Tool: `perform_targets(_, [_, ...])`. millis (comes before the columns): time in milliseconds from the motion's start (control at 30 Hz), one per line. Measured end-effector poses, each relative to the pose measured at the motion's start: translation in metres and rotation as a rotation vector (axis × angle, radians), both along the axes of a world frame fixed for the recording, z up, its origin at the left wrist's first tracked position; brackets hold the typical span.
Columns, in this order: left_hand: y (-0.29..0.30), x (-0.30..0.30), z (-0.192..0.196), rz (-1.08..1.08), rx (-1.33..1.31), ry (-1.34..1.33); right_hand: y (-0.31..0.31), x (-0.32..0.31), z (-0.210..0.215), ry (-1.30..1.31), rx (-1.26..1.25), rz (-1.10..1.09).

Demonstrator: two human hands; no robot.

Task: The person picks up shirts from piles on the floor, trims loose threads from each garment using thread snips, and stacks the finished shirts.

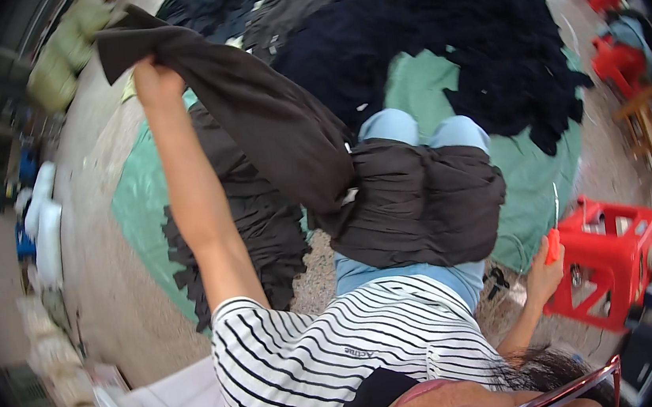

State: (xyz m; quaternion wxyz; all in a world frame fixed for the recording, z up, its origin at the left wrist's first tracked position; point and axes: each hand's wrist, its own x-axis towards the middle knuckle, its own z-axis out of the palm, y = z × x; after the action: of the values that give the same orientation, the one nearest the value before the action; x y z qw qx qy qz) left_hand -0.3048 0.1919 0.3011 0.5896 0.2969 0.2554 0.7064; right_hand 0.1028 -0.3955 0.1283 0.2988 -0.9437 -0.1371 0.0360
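Note:
My left hand [160, 84] is raised at the far left, its fingers closed on the end of a long dark brown garment [260, 107]. The cloth stretches from that hand down toward my lap. Across my thighs lies bunched dark brown cloth [421, 201], which seems to join the garment. Low on the right, my right hand [546, 272] is wrapped round a red-handled tool [554, 245] with a thin metal shaft pointing up. The tool's exact kind cannot be made out. It is held apart from the cloth, beside a red plastic stool.
Green sheeting [143, 199] covers the floor around me. Dark navy cloth heaps [507, 33] lie ahead, and dark brown pieces [242, 236] lie at my left. The red plastic stool [601, 254] stands close on my right. Stuffed sacks [68, 52] stand far left.

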Motion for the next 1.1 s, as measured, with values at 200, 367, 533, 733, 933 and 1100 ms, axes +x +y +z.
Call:
perform_targets(200, [0.052, -0.158, 0.207, 0.549, 0.503, 0.378, 0.046, -0.003, 0.004, -0.062, 0.023, 0.137])
perform_targets(367, [0.027, -0.116, 0.199, 0.491, 0.616, 0.374, 0.066, -0.019, 0.013, 0.027, 0.098, 0.144])
perform_targets(533, [0.049, -0.072, 0.015, 0.183, 0.277, 0.727, 0.062, -0.008, -0.016, -0.103, 0.277, 0.343])
perform_targets(733, [-0.164, 0.070, -0.192, -0.538, 0.659, 1.520, 0.044, -0.009, -0.021, -0.064, 0.148, 0.182])
perform_targets(933, [-0.322, 0.150, -0.210, -0.413, 0.887, 1.563, 0.044, 0.012, -0.080, 0.336, 0.347, -0.013])
perform_targets(1100, [-0.359, 0.170, -0.215, -0.496, 0.929, 1.579, 0.097, 0.058, -0.120, 0.334, 0.412, 0.046])
